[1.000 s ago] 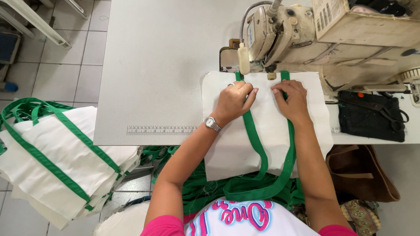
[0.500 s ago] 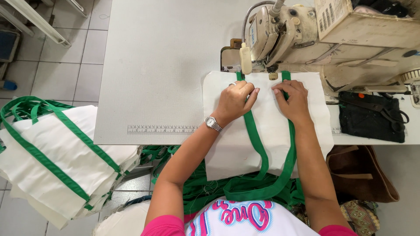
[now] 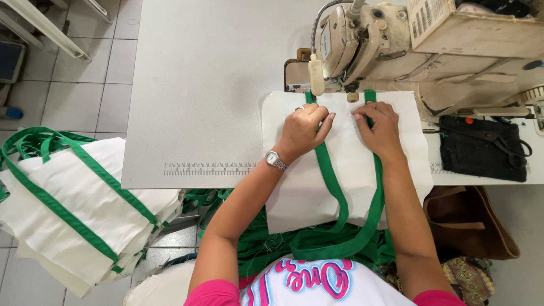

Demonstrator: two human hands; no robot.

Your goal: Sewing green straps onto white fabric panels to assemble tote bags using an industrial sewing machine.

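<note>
A white fabric panel (image 3: 300,187) with a green strap (image 3: 331,181) looped over it lies on the grey table, its far edge under the sewing machine (image 3: 396,39). My left hand (image 3: 303,129), with a wristwatch, presses flat on the panel over the strap's left run. My right hand (image 3: 379,127) presses down on the strap's right run. Both hands sit just in front of the presser foot (image 3: 352,93). The strap's loop hangs off the table edge toward my lap.
A stack of finished white bags with green handles (image 3: 73,209) rests at the left, below table level. A black cloth with scissors (image 3: 487,147) lies right of the machine. A printed ruler (image 3: 209,169) marks the table's near edge. A brown bag (image 3: 476,226) sits lower right.
</note>
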